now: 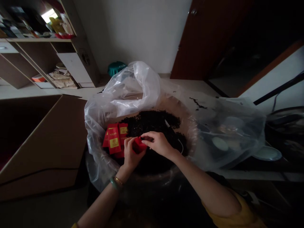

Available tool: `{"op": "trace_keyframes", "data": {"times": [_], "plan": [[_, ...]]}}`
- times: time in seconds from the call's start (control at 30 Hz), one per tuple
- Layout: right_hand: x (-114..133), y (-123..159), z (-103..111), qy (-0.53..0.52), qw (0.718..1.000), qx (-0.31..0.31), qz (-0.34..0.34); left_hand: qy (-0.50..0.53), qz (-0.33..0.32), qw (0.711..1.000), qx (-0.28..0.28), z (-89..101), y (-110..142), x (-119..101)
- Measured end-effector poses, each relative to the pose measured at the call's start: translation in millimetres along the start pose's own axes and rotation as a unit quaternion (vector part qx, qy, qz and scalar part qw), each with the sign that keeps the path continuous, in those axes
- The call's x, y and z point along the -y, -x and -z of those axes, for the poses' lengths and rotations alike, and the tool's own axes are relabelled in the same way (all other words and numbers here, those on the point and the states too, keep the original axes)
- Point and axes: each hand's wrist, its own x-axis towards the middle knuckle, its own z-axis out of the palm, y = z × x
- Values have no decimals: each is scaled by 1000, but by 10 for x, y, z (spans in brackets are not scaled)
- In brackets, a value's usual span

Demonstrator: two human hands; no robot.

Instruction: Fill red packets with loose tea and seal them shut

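Note:
My left hand and my right hand meet over a heap of dark loose tea leaves. Both grip a small red packet: the left hand wraps it from the left, and the right hand pinches its top edge. Several red packets with yellow labels lean together at the left of the heap. The leaves lie in a wide round basket lined with a clear plastic bag. A green bangle circles my left wrist.
An open brown cardboard box stands to the left. Behind it is a wooden shelf unit with papers and boxes. Plates and bowls lie at the right under plastic. A dark red door is at the back.

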Motion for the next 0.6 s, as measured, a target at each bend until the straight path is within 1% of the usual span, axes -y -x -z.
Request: {"op": "trace_keyframes", "data": {"times": [0.1, 0.17, 0.23, 0.3, 0.37, 0.43, 0.5, 0.6], "plan": [[-66, -23, 12, -30, 998, -21, -55, 5, 13, 1000, 25, -6, -5, -1], [-95, -40, 41, -40, 996, -43, -71, 5, 27, 999, 40, -7, -5, 3], [-85, -41, 64, -29, 995, -76, -51, 2, 45, 998, 44, -6, 1, 7], [-44, -26, 74, -1, 996, -88, -2, -2, 60, 997, 41, -6, 12, 13], [-12, -7, 71, 40, 995, -70, 56, -3, 66, 997, 38, -8, 22, 21], [-29, 0, 65, 100, 990, -47, 90, -4, 65, 997, 36, -12, 29, 29], [-100, -6, 63, 171, 982, -22, 75, -6, 63, 997, 35, -16, 31, 37], [-224, -21, 64, 266, 962, 56, 18, -1, 57, 997, 44, -18, 31, 42]]}}
